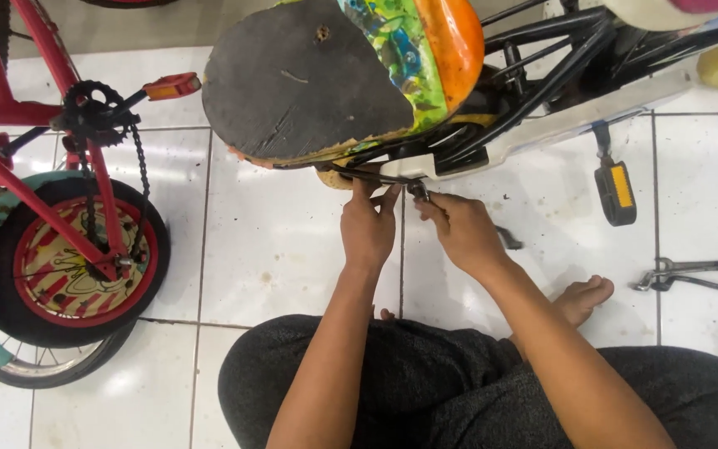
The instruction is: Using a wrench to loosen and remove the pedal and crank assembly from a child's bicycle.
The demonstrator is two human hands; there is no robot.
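Black steel tubing makes up the upturned child's bicycle (542,75) on the white tiled floor (276,249), so it looks stiff, fairly heavy and awkward to shift. The left hand (367,229) pinches the frame edge under the worn saddle (309,83); the right hand (463,233) is closed on a small dark bolt (419,192), likely greasy. Wrenches (700,274) lie well apart at right.
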